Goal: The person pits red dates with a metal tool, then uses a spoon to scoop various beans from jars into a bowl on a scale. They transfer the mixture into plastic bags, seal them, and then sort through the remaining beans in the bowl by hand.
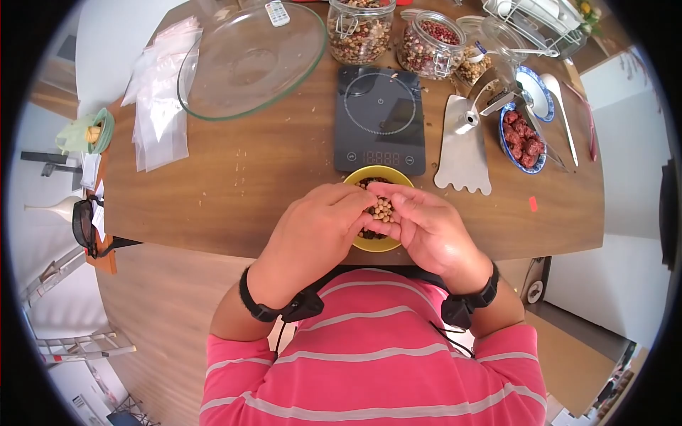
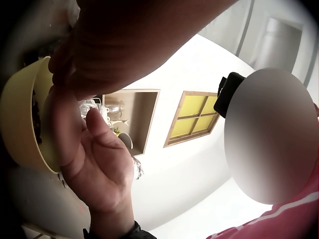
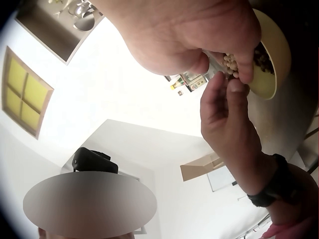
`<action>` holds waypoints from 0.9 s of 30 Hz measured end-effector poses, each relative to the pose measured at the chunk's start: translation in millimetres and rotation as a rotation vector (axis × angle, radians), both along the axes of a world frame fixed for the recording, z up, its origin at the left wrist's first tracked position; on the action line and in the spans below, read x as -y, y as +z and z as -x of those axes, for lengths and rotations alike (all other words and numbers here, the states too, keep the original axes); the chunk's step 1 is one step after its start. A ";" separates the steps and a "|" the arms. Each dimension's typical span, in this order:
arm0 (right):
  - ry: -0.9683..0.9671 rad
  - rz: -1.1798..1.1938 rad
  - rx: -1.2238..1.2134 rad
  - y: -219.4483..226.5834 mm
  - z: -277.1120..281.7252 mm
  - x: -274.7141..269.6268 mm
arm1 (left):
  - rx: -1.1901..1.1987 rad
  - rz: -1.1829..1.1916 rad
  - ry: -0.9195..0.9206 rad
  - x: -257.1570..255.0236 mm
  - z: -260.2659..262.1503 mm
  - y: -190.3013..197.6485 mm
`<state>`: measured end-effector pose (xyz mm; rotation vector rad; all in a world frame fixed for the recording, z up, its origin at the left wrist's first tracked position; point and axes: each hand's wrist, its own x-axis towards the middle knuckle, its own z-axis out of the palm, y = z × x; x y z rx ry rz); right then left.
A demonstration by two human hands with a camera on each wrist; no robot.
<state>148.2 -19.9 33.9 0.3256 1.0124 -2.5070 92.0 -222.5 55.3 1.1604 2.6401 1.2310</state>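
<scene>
Small tan beans (image 1: 382, 209) (image 3: 230, 64) lie cupped in the bent fingers of the right hand (image 1: 437, 231) (image 2: 102, 162) (image 3: 199, 35), its palm turned up and inward. From the other side the left hand (image 1: 312, 227) (image 2: 114, 45) (image 3: 232, 117) meets them, thumb and forefinger pinching at the edge of the beans. Both hands are over the yellow bowl (image 1: 378, 245) (image 2: 17, 114) (image 3: 279, 55). Dark pieces (image 2: 36, 117) (image 3: 262, 57) fill part of the bowl, partly hidden by the hands in the head view.
A black scale (image 1: 380, 117) is just beyond the bowl. Behind stand glass jars (image 1: 361, 35) of mixed beans. A glass plate (image 1: 249, 64) and plastic bags (image 1: 162, 99) lie left; a metal scraper (image 1: 462, 149) and a blue-rimmed bowl (image 1: 504, 145) of red dried fruit are right.
</scene>
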 end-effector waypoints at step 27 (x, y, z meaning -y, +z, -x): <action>-0.095 0.075 -0.014 0.0 -8.0 3.2 | -0.137 -0.030 0.051 -8.0 5.8 -5.8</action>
